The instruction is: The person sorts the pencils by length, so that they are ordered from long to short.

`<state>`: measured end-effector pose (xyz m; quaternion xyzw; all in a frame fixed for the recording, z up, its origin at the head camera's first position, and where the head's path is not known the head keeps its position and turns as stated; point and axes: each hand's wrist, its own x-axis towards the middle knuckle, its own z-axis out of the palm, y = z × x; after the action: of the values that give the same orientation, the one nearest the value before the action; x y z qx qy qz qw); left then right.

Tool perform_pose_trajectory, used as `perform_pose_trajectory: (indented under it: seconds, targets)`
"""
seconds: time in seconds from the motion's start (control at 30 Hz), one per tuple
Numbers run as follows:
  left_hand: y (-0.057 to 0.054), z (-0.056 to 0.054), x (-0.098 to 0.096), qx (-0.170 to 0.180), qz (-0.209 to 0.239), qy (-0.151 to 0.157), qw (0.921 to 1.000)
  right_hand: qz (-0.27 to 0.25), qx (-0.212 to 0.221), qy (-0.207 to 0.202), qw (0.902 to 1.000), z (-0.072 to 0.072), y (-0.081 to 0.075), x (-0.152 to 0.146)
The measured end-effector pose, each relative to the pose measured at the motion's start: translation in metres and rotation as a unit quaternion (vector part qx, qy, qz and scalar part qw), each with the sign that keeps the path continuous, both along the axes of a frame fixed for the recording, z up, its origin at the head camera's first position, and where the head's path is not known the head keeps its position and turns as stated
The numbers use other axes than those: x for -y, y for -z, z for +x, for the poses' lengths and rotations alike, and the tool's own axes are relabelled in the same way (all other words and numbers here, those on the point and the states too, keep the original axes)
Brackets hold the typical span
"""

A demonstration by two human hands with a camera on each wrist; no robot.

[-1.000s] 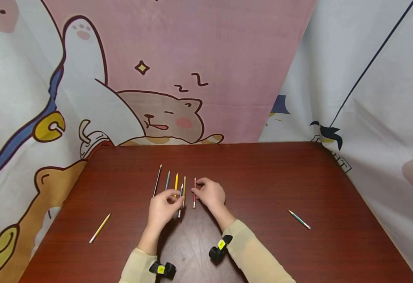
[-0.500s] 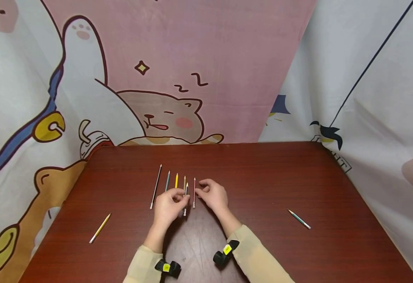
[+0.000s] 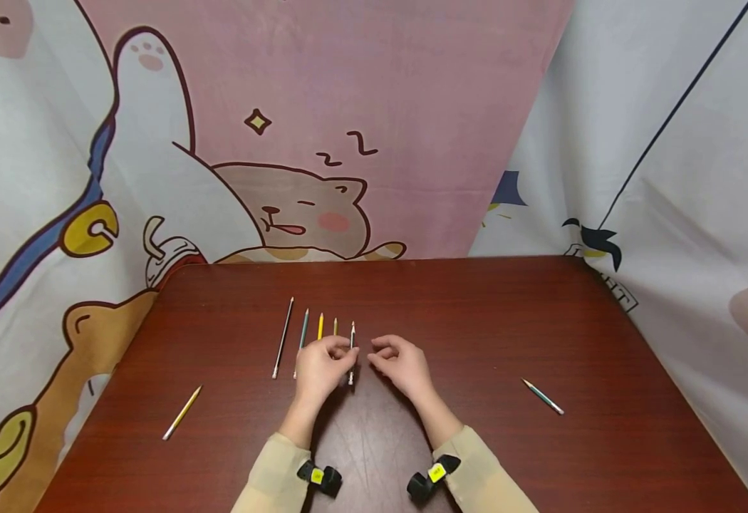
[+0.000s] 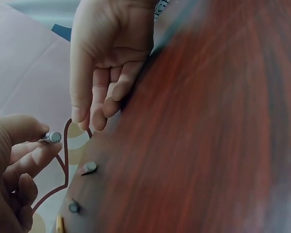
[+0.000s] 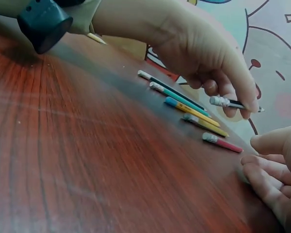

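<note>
Pencil in fingers, "HT" on cloth

The table looks glossy and wood-grained; the curtain and sleeves matt cloth; the pencils smooth painted wood.

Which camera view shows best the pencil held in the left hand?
The right wrist view: it shows the held pencil from the side, with pale end, dark body and tip, though the left hand covers part. The head view shows it small and partly covered; the left wrist view shows mainly its round end.
</note>
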<state>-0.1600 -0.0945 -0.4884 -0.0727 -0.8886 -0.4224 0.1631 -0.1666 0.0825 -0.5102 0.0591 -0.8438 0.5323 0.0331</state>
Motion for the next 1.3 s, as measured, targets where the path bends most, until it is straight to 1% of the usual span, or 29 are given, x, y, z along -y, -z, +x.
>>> perform_pose_trajectory:
  seconds: [0.1,0.2,0.37,0.6,0.8,1.03,1.3]
  targets:
    - [0.001,-0.002,-0.005,-0.015,-0.012,-0.004,0.9998,-0.007,0.003,-0.004,1.0000,0.004,-0.001,-0.005]
    - [0.003,-0.005,-0.010,-0.022,-0.026,-0.012,0.9994,-0.010,0.009,-0.004,0.9999,0.007,-0.003,-0.010]
    - [0.009,-0.010,-0.017,-0.011,-0.052,-0.024,0.9983,-0.010,0.014,-0.007,0.9998,0.014,-0.006,-0.018]
    - [0.011,-0.014,-0.024,-0.002,-0.067,-0.022,0.9975,-0.002,0.012,-0.006,0.9999,0.022,-0.010,-0.030]
    - [0.012,-0.016,-0.029,-0.008,-0.082,-0.023,0.9963,0.006,0.018,0.009,0.9998,0.024,-0.011,-0.041]
    - [0.015,-0.019,-0.034,-0.013,-0.115,-0.039,0.9925,0.009,0.018,0.016,0.9997,0.023,-0.011,-0.056]
    - [0.018,-0.020,-0.035,-0.021,-0.132,-0.047,0.9899,0.005,0.022,0.021,0.9995,0.022,-0.011,-0.062]
